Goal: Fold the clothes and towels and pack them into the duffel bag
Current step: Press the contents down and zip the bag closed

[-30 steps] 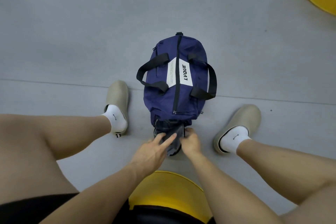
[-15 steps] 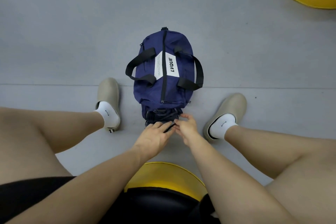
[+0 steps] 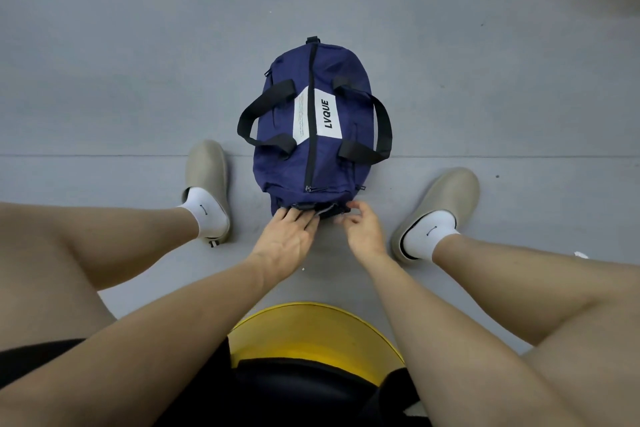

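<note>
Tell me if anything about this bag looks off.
One thing: at the near end of the duffel bag, the end pocket gapes and a strip of grey fabric pokes out, not fully tucked. The left hand presses it in with straight fingers; the right hand pinches the bag's edge.

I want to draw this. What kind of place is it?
Probably a plain indoor room: bare grey floor, a yellow stool under the person, and a navy duffel bag.

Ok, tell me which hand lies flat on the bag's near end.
The left hand: its straight fingers press the duffel bag at its near end. The right hand instead curls, pinching the bag's edge.
</note>
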